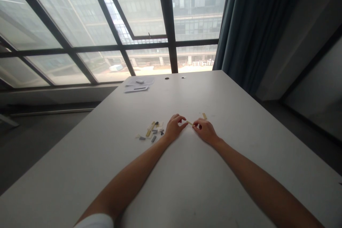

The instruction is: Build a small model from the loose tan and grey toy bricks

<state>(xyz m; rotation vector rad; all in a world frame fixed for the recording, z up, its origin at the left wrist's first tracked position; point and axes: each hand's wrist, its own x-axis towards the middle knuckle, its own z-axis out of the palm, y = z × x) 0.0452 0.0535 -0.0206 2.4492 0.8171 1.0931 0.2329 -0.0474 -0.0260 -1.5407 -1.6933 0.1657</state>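
Observation:
A thin yellow building-block strip [190, 123] spans the gap between my two hands, just above the white table. My right hand [205, 130] is closed on its right end with thumb and fingers. At its left end, my left hand [174, 127] has thumb and index finger curved together around the tip; the exact contact is too small to make out. Left of my left hand lies a loose pile of yellow, grey, white and black blocks, among them a grey block [154, 139] and a yellow block [148, 133]. Another yellow studded block [204, 115] lies just beyond my right hand.
The white table [187, 178] stretches to the windows. Papers [136, 88] with small objects on them lie at its far left corner. Two round cable holes, one being a dark hole [167, 78], sit near the far edge. A dark curtain [248, 35] hangs at the right.

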